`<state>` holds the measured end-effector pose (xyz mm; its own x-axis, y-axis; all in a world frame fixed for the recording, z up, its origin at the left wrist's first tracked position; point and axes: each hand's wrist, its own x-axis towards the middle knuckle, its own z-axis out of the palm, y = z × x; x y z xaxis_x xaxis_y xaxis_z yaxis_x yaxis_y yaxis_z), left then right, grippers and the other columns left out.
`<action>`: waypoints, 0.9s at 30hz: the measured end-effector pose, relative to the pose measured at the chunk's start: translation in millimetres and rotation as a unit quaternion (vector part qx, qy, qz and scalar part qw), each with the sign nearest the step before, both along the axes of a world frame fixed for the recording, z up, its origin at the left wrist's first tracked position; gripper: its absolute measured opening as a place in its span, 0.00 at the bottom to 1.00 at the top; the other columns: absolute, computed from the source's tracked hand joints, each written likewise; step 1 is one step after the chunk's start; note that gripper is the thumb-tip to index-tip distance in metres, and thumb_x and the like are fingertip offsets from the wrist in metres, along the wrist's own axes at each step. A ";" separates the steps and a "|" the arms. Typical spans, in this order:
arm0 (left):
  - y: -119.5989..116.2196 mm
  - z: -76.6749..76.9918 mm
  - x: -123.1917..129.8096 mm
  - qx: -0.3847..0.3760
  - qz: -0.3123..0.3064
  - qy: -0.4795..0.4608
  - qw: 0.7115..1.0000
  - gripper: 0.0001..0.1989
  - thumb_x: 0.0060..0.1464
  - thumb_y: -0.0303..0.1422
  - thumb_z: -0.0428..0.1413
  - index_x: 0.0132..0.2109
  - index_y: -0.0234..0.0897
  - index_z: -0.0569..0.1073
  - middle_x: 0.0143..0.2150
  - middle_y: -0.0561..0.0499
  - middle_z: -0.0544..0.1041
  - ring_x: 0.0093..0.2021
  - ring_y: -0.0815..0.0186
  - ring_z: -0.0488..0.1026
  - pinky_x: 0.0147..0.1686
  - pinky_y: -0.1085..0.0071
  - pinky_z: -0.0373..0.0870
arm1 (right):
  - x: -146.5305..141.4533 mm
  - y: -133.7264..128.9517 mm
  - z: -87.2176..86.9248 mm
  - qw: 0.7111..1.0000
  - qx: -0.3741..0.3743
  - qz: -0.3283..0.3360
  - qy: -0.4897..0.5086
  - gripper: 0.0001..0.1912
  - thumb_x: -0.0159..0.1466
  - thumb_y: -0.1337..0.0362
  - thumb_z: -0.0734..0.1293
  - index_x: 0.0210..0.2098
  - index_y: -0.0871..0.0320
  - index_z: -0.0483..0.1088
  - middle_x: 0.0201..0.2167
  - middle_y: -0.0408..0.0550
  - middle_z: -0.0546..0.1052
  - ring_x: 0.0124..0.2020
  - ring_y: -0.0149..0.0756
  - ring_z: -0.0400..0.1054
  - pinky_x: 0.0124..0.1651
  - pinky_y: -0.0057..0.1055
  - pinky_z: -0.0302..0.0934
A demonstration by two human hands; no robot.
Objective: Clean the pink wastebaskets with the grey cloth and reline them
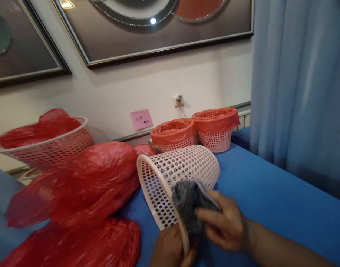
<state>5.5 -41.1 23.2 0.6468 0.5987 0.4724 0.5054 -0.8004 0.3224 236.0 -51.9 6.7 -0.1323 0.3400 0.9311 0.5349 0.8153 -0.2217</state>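
Note:
A pink perforated basket [183, 163] lies tilted on its side, its open rim facing left and toward me. My left hand [171, 246] grips the rim at its lower end. My right hand [227, 222] holds a grey fuzzy cloth [188, 202], pressed near the rim and the outer wall; the cloth is somewhat blurred. Part of my left hand's fingers is hidden behind the rim. Beside the basket on the left are crumpled red plastic bags [100, 181].
Two small baskets lined with red bags [174, 133] [215, 120] stand at the back of the blue surface [283, 211]. At left is a larger basket [66, 144] with red plastic. A pink note [141, 119] is on the wall; a blue curtain [297, 81] hangs right.

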 end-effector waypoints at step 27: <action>3.7 -1.3 2.5 -0.022 -0.015 0.126 0.992 0.16 0.60 0.32 0.57 0.55 0.40 0.76 0.48 0.44 0.84 0.44 0.57 0.83 0.45 0.68 0.81 | 62.8 66.1 11.3 0.915 -0.262 -0.235 0.194 0.19 0.66 0.60 0.62 0.52 0.56 0.77 0.43 0.53 0.78 0.45 0.46 0.76 0.54 0.47 0.71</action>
